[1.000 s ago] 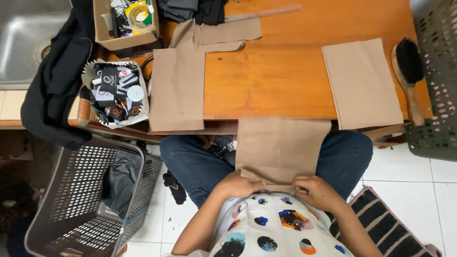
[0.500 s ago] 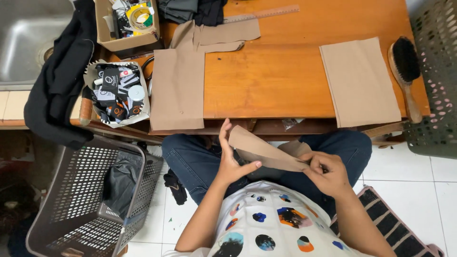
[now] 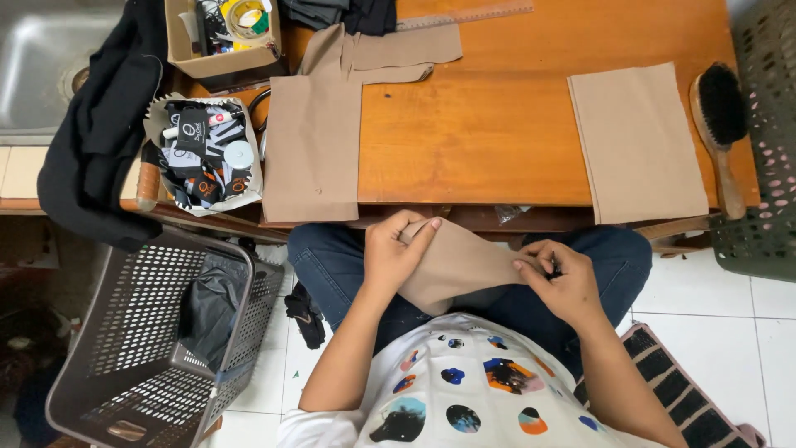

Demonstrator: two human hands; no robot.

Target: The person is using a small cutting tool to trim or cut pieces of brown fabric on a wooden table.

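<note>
Below the tabletop (image 3: 497, 149), your left hand (image 3: 394, 253) and right hand (image 3: 560, 278) pinch the limp, light cloth (image 3: 460, 265); grip its edges.

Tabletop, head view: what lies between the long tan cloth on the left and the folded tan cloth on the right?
In the head view, only bare wood of the table lies between the long cloth and the folded cloth.

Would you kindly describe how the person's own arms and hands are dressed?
Both forearms are bare, as are the left hand and right hand: no gloves, and I can see no watch or rings. Short white sleeves belong to a white shirt with multicoloured blotches.
</note>
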